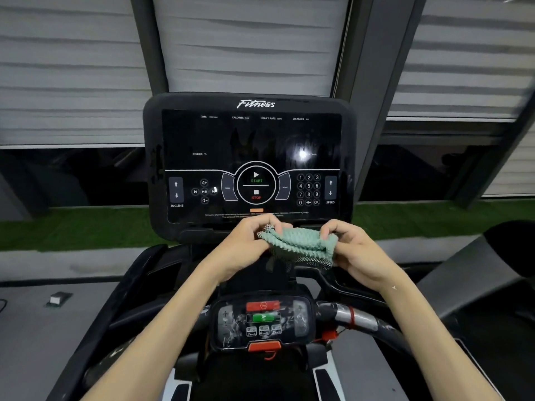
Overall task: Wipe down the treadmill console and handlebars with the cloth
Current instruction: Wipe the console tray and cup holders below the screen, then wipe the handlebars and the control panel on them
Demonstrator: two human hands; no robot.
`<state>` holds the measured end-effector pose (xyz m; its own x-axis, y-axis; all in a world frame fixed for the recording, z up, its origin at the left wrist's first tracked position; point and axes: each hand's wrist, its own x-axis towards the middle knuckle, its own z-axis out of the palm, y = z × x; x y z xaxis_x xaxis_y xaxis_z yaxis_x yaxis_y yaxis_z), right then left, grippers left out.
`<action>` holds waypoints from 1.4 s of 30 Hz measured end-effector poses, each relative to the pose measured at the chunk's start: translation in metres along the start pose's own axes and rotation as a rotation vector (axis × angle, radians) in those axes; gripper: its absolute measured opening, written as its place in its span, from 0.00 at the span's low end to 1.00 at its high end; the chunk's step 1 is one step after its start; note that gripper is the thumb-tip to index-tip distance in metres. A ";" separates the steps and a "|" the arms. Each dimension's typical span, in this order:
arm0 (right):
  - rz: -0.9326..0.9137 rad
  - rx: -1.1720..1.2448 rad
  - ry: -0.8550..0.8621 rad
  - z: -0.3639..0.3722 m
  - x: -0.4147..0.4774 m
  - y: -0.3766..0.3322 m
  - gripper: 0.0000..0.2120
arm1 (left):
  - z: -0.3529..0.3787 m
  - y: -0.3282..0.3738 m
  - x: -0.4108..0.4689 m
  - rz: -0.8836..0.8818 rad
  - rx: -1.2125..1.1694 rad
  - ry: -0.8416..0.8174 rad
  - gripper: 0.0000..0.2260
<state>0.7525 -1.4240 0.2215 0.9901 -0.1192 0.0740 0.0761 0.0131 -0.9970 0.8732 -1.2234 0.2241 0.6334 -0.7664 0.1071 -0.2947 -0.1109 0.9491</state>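
1. Both hands, L (246, 244) & R (354, 250), are pinching the green cloth (298, 241) btwn them, bunching it, prob. to fold a pad for wiping
2. Cloth's hanging in mid-air just below the console (252, 157), not touching it
3. Handlebars (359, 318) are waiting nearer the person, nothing resting on them

Far wall: grey-striped blinds (249, 44), centre panel between 2 grey posts (367, 82); dark glass (72, 175) below. Green turf strip (72, 230) along its foot. Grey floor (43, 337) near left.
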 end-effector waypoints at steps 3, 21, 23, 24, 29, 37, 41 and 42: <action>0.042 0.074 0.071 -0.012 -0.007 0.005 0.19 | 0.007 0.001 0.003 0.037 0.081 -0.119 0.20; -0.081 -0.660 0.571 -0.031 -0.029 0.031 0.12 | 0.111 -0.003 0.036 -0.048 0.325 0.187 0.10; -0.136 -0.665 0.514 -0.029 -0.033 0.034 0.10 | 0.126 0.002 0.042 -0.127 0.216 0.207 0.11; -0.151 -0.628 0.483 -0.031 -0.036 0.037 0.11 | 0.132 0.003 0.045 -0.186 0.114 0.202 0.12; -0.128 -0.508 0.360 -0.056 -0.057 0.050 0.15 | 0.158 -0.002 0.048 -0.341 -0.418 0.086 0.15; -0.042 -0.144 0.287 -0.089 -0.087 0.071 0.19 | 0.185 -0.027 0.051 -0.299 -0.270 0.035 0.16; 0.100 0.056 0.493 -0.105 -0.093 0.078 0.10 | 0.190 -0.033 0.050 -0.222 -0.110 -0.083 0.15; 0.118 0.070 0.533 -0.110 -0.094 0.081 0.09 | 0.190 -0.036 0.050 -0.188 -0.023 -0.096 0.14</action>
<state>0.6522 -1.5204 0.1319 0.7968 -0.5991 -0.0781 -0.0065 0.1207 -0.9927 0.7798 -1.3777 0.1387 0.6045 -0.7903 -0.0999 -0.1606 -0.2437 0.9564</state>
